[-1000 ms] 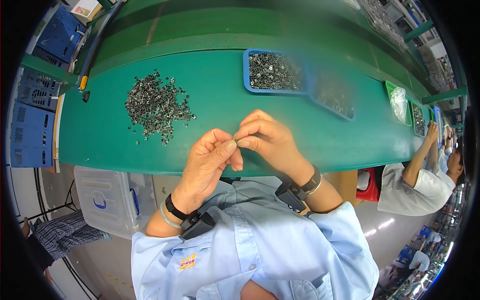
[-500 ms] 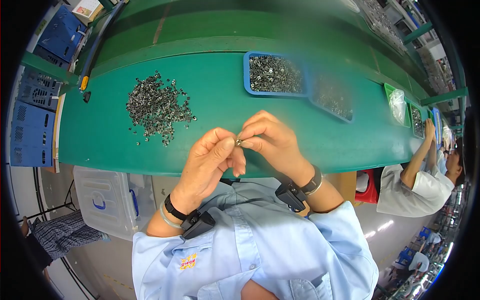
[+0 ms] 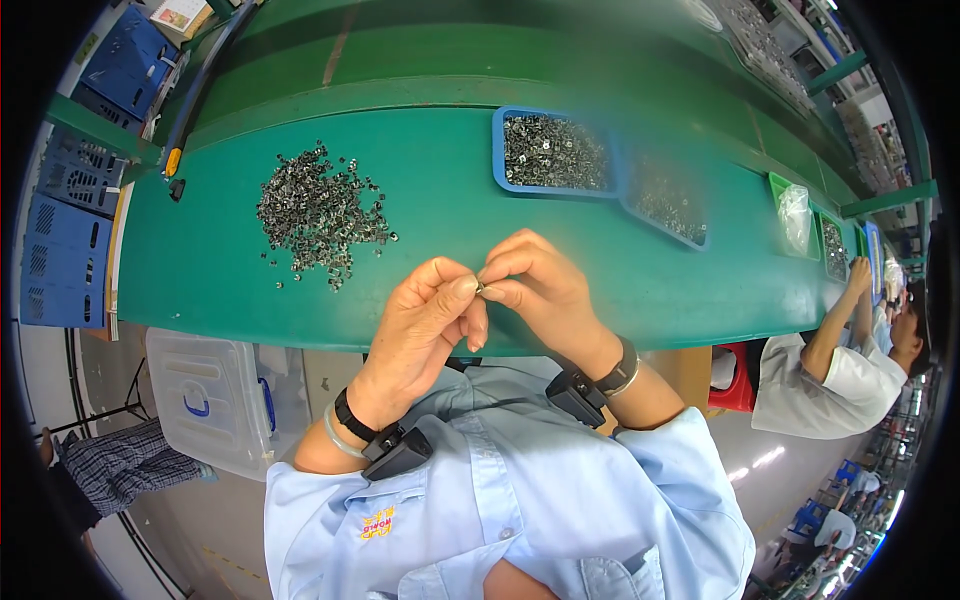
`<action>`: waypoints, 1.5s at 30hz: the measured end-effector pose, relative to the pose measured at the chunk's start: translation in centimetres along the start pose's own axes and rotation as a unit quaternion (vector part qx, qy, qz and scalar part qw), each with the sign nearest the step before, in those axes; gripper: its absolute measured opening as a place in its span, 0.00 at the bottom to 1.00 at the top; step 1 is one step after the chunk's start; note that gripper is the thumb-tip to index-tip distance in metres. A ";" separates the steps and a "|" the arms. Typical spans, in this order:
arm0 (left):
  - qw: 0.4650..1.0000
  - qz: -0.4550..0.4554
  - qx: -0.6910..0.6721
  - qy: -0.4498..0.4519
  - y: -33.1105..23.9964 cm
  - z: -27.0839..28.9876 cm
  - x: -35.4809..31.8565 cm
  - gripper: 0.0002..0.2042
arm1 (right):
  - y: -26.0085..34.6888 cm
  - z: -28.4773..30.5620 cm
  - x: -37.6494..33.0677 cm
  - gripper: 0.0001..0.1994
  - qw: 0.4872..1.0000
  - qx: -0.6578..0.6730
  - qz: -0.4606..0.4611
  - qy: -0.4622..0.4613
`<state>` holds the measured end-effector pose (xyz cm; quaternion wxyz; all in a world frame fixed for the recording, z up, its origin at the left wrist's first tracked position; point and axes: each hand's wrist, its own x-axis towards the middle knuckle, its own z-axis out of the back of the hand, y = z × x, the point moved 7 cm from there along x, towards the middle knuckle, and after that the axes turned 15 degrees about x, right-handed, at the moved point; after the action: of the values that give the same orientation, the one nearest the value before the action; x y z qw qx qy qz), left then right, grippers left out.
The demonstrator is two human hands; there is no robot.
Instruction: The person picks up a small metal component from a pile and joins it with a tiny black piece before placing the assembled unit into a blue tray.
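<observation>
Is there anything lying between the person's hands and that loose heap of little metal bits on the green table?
Nothing visible. Both hands, left hand and right hand, pinch a tiny metal piece together; only bare green table separates them from the pile of metal parts.

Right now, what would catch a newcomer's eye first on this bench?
At the near edge of the long green work table, the left hand and right hand meet fingertip to fingertip, pinching a tiny metal part. A loose heap of small grey metal pieces lies to the left, and a blue rectangular tray of similar pieces sits beyond the hands.
</observation>
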<state>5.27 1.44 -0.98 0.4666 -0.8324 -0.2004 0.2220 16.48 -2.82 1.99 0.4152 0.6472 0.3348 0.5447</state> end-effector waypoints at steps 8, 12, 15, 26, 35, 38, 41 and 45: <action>0.999 -0.024 0.011 -0.038 -0.3 -0.4 -0.1 0.07 | 0.0 -0.1 0.0 0.06 1.000 -0.008 0.006 -0.018; 0.999 -0.035 -0.004 -0.038 0.0 -0.1 0.0 0.07 | -0.1 -0.3 -0.3 0.06 0.999 -0.002 0.005 -0.037; 0.999 -0.041 -0.011 -0.034 0.0 0.0 0.2 0.07 | -0.5 -0.4 -0.3 0.06 0.999 0.009 0.002 -0.050; 0.996 0.000 0.074 -0.039 -0.8 0.3 0.3 0.07 | 1.0 0.1 0.8 0.07 0.994 -0.090 0.052 0.039; 0.998 -0.016 -0.055 0.011 -0.5 -1.3 0.1 0.08 | 1.0 0.0 -0.5 0.07 0.998 0.035 0.022 -0.043; 0.997 -0.016 -0.073 0.026 -0.4 -1.5 0.0 0.08 | 1.4 0.0 -0.6 0.07 0.997 0.044 0.039 -0.059; 0.997 -0.015 -0.074 0.016 -0.3 -1.4 0.0 0.08 | 1.8 -0.1 -0.6 0.08 0.997 0.008 0.062 -0.050; 0.997 -0.010 -0.070 0.015 -0.5 -1.4 -0.1 0.08 | 2.0 -0.2 -0.5 0.08 0.997 -0.011 0.064 -0.043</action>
<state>5.91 0.68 0.10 0.4121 -0.8643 -0.2168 0.1900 16.12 -4.09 3.56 0.4004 0.6854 0.2682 0.5459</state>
